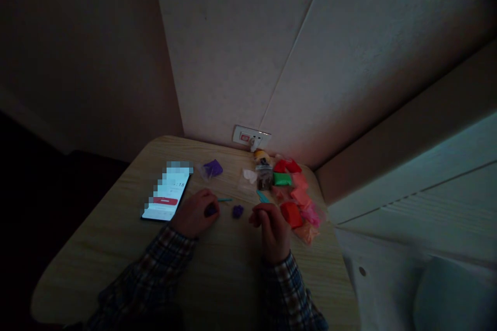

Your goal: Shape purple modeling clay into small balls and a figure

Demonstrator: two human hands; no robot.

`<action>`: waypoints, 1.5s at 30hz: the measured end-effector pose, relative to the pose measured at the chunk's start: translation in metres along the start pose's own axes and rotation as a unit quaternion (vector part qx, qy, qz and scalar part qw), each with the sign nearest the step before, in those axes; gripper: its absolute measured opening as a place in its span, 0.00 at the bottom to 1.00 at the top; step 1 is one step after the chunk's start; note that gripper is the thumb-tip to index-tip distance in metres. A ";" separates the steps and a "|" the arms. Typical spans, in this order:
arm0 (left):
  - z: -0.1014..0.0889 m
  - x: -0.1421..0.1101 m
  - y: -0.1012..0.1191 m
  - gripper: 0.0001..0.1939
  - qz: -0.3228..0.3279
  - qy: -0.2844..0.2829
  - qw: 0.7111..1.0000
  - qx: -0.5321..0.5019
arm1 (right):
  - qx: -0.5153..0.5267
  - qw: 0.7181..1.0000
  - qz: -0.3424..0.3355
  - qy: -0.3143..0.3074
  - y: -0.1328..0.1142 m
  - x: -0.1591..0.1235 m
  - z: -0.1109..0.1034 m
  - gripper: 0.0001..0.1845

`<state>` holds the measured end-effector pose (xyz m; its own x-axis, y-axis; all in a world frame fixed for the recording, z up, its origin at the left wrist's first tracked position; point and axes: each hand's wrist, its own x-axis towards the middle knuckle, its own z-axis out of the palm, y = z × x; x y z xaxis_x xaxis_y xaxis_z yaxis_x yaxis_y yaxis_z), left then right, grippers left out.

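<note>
My left hand [195, 213] curls, fingers closed, around a dark purple piece of clay [210, 210] close to the tabletop. A thin teal stick [224, 199] shows just past its fingers. Between my hands a small crumpled lump of purple clay [237, 211] sits on the wood. My right hand [272, 228] is closed in a pinch, and what its fingers hold, if anything, is hidden. Right beyond those fingers is a flat teal tool [262, 196]; I cannot tell whether they touch it.
On the wooden table [217, 289], a lit phone [166, 199] lies left. Behind are an opened purple clay packet [213, 167] and a white piece [249, 176]. Red [291, 214], green [282, 179] and pink packets [301, 197] crowd the right. A wall socket [251, 136] holds a plug.
</note>
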<state>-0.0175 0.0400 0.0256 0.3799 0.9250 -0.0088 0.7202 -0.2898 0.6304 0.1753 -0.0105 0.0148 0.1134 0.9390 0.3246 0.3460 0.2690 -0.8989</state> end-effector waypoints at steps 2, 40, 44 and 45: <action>0.001 -0.001 -0.003 0.04 0.005 0.000 1.000 -0.005 | -0.024 1.000 0.003 0.014 0.000 0.000 -0.001 0.11; 0.007 -0.005 0.021 0.07 0.033 0.098 0.989 -0.105 | 0.038 0.997 0.036 -0.053 -0.001 0.004 0.003 0.11; 0.016 -0.004 0.018 0.06 0.126 0.104 0.986 -0.007 | -0.008 1.000 0.021 -0.003 0.000 0.004 0.002 0.09; 0.019 -0.003 0.018 0.08 0.154 0.102 0.983 0.016 | -0.013 1.000 0.013 0.007 0.001 0.004 0.002 0.08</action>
<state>0.0051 0.0270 0.0222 0.4607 0.8213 0.3364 0.6087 -0.5682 0.5537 0.1748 -0.0055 0.0144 0.1363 0.9426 0.3048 0.3666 0.2378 -0.8995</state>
